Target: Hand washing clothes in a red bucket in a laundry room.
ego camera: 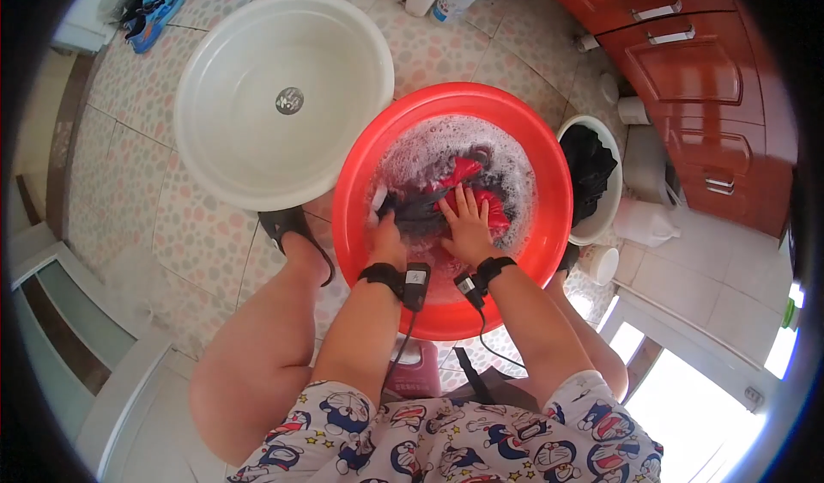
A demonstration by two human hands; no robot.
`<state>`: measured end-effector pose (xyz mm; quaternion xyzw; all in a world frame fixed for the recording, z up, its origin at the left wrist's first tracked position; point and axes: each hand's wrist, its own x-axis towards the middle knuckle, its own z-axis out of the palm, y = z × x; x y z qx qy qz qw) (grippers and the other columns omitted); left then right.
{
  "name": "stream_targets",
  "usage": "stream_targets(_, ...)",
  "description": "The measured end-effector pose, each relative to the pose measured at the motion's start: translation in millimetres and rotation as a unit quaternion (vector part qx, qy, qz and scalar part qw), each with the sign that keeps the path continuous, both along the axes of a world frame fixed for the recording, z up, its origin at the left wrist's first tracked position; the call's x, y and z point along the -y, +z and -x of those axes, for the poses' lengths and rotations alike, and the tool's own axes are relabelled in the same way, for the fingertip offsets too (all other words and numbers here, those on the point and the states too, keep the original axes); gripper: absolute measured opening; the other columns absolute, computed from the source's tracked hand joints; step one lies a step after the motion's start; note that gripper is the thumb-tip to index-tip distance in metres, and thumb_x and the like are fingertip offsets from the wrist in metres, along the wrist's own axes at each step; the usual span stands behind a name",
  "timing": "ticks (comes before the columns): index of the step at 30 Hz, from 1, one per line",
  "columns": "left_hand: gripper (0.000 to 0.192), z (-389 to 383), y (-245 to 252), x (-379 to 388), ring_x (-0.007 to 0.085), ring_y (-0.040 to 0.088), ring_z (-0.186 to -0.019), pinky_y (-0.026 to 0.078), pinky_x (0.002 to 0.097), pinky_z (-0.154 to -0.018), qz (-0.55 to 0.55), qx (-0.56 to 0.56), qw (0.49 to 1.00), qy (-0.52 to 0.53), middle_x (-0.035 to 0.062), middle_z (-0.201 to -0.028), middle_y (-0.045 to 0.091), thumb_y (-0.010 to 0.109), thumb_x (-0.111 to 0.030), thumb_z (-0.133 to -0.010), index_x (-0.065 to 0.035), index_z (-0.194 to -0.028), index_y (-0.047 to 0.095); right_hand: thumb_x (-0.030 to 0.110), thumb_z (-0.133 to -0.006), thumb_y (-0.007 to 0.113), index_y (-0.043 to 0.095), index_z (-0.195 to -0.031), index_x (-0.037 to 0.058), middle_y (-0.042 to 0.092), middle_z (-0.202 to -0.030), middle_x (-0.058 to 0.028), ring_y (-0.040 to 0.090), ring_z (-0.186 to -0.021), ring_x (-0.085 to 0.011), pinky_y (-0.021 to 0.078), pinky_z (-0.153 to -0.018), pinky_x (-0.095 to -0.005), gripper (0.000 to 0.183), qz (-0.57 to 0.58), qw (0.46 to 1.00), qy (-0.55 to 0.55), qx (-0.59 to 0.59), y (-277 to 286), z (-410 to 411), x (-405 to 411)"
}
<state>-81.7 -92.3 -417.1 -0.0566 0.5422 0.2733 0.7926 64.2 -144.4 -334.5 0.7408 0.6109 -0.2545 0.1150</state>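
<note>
A red plastic basin point(555, 193) stands between my legs, holding sudsy water point(418, 138). In it lies a wet dark grey garment point(418, 211) bunched together with shiny red fabric point(465, 170); whether they are one piece I cannot tell. My left hand point(388, 241) grips the dark cloth at its left end, its fingertips partly hidden, near a small white piece point(380, 196). My right hand point(470, 228) rests flat on the red fabric with its fingers spread. Both wrists wear black straps with small cabled boxes.
A large white basin point(225, 154) touches or overlaps the red one's upper left. To the right, a white bucket point(602, 228) holds black cloth point(586, 167). Nearby are a jug point(644, 221), a white tub point(599, 264), red-brown cabinets point(695, 77) and a pink bottle point(418, 377).
</note>
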Motion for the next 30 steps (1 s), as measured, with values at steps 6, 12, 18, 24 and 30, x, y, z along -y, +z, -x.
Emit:
stream_targets(6, 0.033, -5.2, -16.3, 12.0, 0.0236, 0.053, -0.098, 0.043, 0.0367, -0.084, 0.033, -0.032, 0.996, 0.074, 0.0089, -0.113, 0.053, 0.043, -0.023, -0.088, -0.0088, -0.117, 0.045, 0.029, -0.067, 0.064, 0.037, -0.129, 0.0113, 0.029, -0.134, -0.0202, 0.026, -0.123, -0.0374, 0.0218, -0.098, -0.0543, 0.07, 0.166, 0.986, 0.01, -0.03, -14.5, -12.2, -15.0)
stream_targets(12, 0.034, -34.0, 46.4, -10.7, 0.0241, 0.054, -0.09, 0.041, 0.0335, -0.081, -0.15, -0.2, 0.968, -0.011, 0.0126, -0.103, 0.056, 0.049, -0.018, -0.085, 0.0003, -0.114, 0.046, 0.024, -0.061, 0.07, 0.034, -0.126, 0.0036, 0.035, -0.127, -0.0218, 0.036, -0.114, -0.0374, 0.0317, -0.095, -0.0429, 0.077, 0.084, 0.983, -0.094, -0.136, -2.2, -15.6, -15.8)
stream_targets(18, 0.029, -54.1, 100.1, -23.7, 0.0163, 0.051, -0.089, 0.041, 0.03, -0.078, -0.359, -0.14, 0.918, -0.094, 0.0112, -0.098, 0.056, 0.053, -0.011, -0.082, 0.002, -0.107, 0.049, 0.019, -0.055, 0.078, 0.015, -0.135, 0.0054, 0.017, -0.138, -0.0205, 0.026, -0.125, -0.0377, 0.0254, -0.102, -0.0416, 0.103, -0.186, 0.957, -0.168, -0.147, 14.0, 1.6, -4.0)
stream_targets(24, 0.035, -75.6, 167.0, -14.3, 0.0129, 0.053, -0.089, 0.041, 0.0265, -0.08, -0.265, 0.133, 0.949, -0.104, 0.0051, -0.101, 0.056, 0.057, -0.013, -0.082, 0.0009, -0.112, 0.048, 0.026, -0.069, 0.068, 0.025, -0.133, 0.0093, 0.033, -0.133, -0.0141, 0.03, -0.123, -0.0256, 0.0251, -0.102, -0.0408, 0.079, -0.217, 0.775, -0.372, -0.463, -9.7, -26.6, 13.5)
stream_targets(30, 0.024, -79.7, 204.8, -25.2, 0.016, 0.058, -0.086, 0.045, 0.0296, -0.08, -0.18, 0.282, 0.942, -0.023, 0.0069, -0.094, 0.06, 0.056, -0.011, -0.082, -0.0001, -0.103, 0.053, 0.013, -0.084, 0.051, 0.044, -0.121, 0.0021, 0.052, -0.113, -0.0085, 0.051, -0.101, -0.0169, 0.0407, -0.087, -0.0276, 0.039, -0.352, 0.84, -0.318, -0.262, 25.1, -72.9, 35.8)
